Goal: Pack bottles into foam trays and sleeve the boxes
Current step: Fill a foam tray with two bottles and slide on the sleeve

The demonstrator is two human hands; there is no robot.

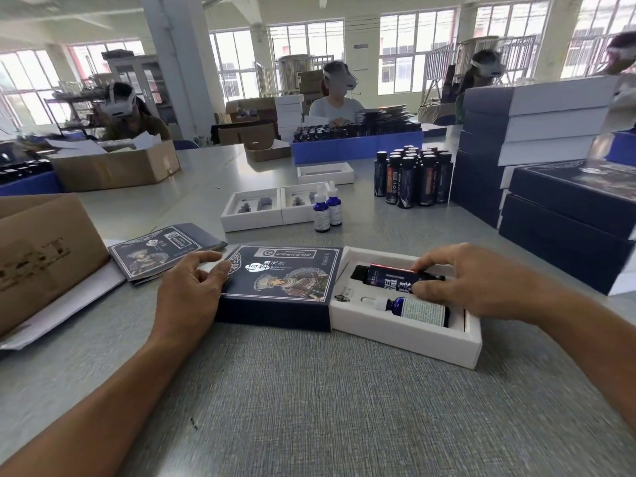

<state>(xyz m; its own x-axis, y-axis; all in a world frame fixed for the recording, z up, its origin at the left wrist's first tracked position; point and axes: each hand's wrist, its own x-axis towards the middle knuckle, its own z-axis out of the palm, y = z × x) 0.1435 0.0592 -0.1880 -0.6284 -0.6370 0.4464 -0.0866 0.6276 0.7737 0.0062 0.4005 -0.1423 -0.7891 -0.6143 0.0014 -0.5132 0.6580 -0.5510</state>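
A white foam tray (395,333) lies in front of me, its left end pushed into a dark blue printed sleeve (282,280). Two bottles lie in the tray: a dark bottle (389,275) at the back and a blue dropper bottle (413,309) at the front. My right hand (457,287) pinches the dark bottle between thumb and fingers over the tray. My left hand (192,287) rests on the sleeve's left end, thumb on its top edge, fingers loosely spread.
Two empty foam trays (256,210) and two upright dropper bottles (327,208) stand beyond. A cluster of dark bottles (413,179) is further right, stacked blue boxes (564,201) at far right. Flat sleeves (161,251) and a cardboard box (41,256) lie left. Other people sit across the table.
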